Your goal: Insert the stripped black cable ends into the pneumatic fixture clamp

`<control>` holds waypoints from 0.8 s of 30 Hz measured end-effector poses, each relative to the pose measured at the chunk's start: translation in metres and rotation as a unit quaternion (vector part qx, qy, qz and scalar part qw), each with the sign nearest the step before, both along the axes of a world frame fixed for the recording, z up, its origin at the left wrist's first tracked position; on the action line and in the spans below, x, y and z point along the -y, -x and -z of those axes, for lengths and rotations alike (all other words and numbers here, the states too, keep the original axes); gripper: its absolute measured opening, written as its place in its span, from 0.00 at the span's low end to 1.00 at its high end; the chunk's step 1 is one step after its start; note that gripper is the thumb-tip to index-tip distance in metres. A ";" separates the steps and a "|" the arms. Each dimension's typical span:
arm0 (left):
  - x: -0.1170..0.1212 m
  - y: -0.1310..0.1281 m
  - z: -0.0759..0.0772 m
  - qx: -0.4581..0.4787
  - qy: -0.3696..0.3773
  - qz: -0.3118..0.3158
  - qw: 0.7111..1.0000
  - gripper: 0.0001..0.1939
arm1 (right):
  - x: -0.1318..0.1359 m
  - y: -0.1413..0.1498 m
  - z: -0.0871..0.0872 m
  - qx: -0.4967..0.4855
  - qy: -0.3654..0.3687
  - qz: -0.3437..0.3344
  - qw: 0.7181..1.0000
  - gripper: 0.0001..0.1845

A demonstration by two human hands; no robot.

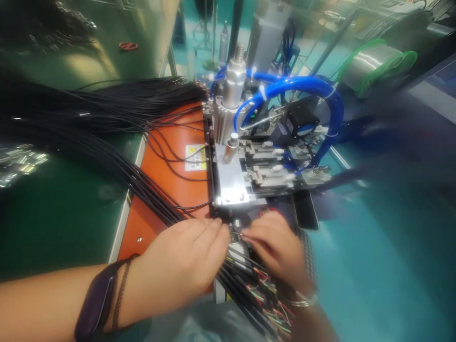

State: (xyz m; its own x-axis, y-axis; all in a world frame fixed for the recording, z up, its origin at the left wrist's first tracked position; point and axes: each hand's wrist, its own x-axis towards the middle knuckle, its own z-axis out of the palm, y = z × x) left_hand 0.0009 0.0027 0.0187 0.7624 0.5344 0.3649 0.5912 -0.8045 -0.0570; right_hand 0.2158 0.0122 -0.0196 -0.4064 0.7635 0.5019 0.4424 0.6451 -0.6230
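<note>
A bundle of black cables (pixel 151 197) runs from the left across the orange machine base and passes under my left hand (pixel 188 256). That hand is closed, its fingers curled over the cables in front of the machine; the fingertips are partly hidden. My right hand (pixel 278 247) is closed in a pinch on a thin wire end (pixel 236 233), just right of my left fingertips. Below both hands, the stripped cable ends (pixel 265 289) fan out in red, white, green and other thin wires. The metal machine head (pixel 231 183) stands directly beyond my fingers.
Blue air hoses (pixel 302 85) arch over the machine's right side. More black cables (pixel 107 102) lie across the back of the orange base (pixel 171 175). A green-rimmed spool (pixel 374 66) stands at the back right. The green tabletop (pixel 64 228) extends left.
</note>
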 end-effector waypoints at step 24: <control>-0.006 -0.008 0.006 0.018 0.004 -0.086 0.996 0.09 | 0.025 0.022 0.009 -0.172 0.150 0.157 0.961 0.05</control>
State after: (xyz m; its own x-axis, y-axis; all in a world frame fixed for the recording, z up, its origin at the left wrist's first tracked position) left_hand 0.0094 0.0091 0.0124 0.6452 0.6594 0.3859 0.7221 -0.6913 -0.0262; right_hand 0.1943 -0.0124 -0.0281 0.0178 0.9527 0.3034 0.3204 0.2820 -0.9043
